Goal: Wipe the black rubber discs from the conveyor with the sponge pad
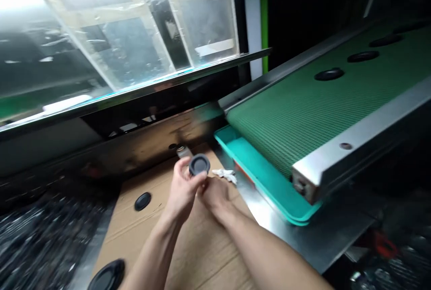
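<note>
Left hand pinches a dark rubber cap at its rim; right hand curls just beneath, above cardboard, teal conveyor lip to the right.

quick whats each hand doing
Left hand: closed, holding a round dark rubber disc.
Right hand: curled beside it; cannot tell if it grips the disc.

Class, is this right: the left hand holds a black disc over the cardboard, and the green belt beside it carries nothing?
No: the green belt carries a row of black discs, as the head view shows. The left hand holds a black disc over the cardboard, as stated.
</note>
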Available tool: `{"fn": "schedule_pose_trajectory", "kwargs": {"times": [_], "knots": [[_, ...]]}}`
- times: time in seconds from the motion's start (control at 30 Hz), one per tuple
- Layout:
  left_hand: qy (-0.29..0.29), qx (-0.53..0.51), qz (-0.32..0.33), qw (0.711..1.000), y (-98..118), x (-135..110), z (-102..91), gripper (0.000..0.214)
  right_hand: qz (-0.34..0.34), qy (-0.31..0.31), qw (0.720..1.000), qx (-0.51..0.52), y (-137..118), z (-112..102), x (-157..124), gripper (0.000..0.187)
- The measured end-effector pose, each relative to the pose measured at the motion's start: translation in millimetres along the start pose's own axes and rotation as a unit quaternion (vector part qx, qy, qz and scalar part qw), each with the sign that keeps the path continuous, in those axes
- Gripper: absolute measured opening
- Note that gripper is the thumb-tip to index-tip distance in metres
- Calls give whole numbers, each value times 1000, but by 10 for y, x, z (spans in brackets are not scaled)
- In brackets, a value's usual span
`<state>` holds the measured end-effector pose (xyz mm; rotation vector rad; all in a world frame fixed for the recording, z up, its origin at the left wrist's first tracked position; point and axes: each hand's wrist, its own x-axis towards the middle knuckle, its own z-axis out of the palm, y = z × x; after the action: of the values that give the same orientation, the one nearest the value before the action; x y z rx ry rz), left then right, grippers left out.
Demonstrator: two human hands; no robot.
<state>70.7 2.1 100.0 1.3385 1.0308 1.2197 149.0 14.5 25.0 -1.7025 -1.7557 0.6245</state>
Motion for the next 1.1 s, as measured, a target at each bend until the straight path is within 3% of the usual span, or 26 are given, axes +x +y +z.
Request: {"fn": "schedule_pose_trajectory", "kwargs": {"times": [0.07,0.13,0.27,0.37,0.53,0.6,0.8,1.0,1.1], "knots": [[34,-26,-75,996,-280,-348,-486,65,0,27,1000,-14,34,109,10,37],[34,-44,-121,991,-487,-565,-799,66,-12,66,998,-16,69,194,20,35],[14,-97,-132,986,-694,-625,-1056,70,-34,117,990,76,103,298,70,32],[12,-143,-128,981,-768,-571,-1130,73,-31,121,970,207,45,336,78,37],[6,-222,-109,969,-803,-574,-1209,72,-76,22,951,298,-161,377,-80,41],[1,-271,-110,956,-774,-573,-1227,65,-102,12,960,260,-225,397,-171,40],[30,-418,-134,898,-764,-509,-1235,31,-143,72,984,83,-341,431,-389,40],[57,-456,-154,875,-829,-492,-1130,33,-126,95,988,0,-418,420,-452,45],[27,-475,-153,866,-804,-521,-1054,37,-94,108,988,-54,-436,420,-454,48]]}}
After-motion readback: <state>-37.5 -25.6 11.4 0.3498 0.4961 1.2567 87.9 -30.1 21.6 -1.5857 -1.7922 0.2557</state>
